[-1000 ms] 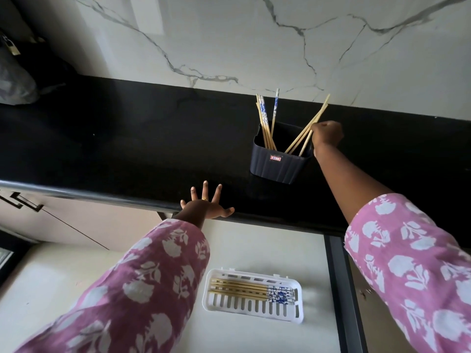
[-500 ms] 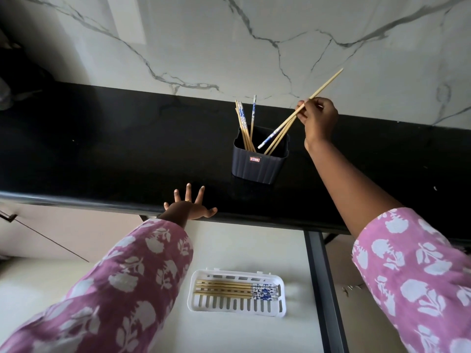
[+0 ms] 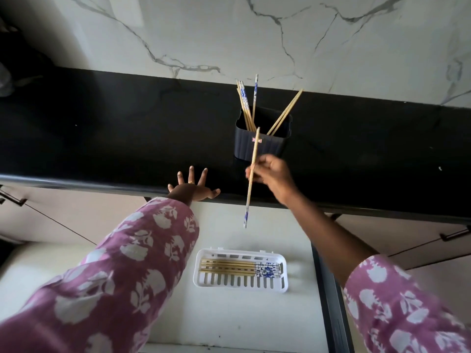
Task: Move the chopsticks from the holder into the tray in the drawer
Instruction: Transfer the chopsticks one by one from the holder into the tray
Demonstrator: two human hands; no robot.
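A dark ribbed holder [image 3: 262, 146] stands on the black counter with several chopsticks [image 3: 246, 105] leaning in it. My right hand [image 3: 274, 175] pinches one chopstick [image 3: 251, 179] in front of the holder, its blue patterned end pointing down over the open drawer. My left hand [image 3: 192, 189] rests flat with spread fingers on the counter's front edge. Below, a white slotted tray [image 3: 240, 282] lies in the drawer and holds several chopsticks [image 3: 239, 267] side by side.
The black counter [image 3: 114, 128] runs the full width under a marble wall. The pale drawer floor [image 3: 229, 317] spreads around the tray, with a dark drawer side [image 3: 328, 289] at its right. Cabinet handles [image 3: 456, 234] show at both sides.
My right hand has lifted one chopstick out of the holder and brought it forward and down, past the holder's front. The left hand stays on the counter edge.
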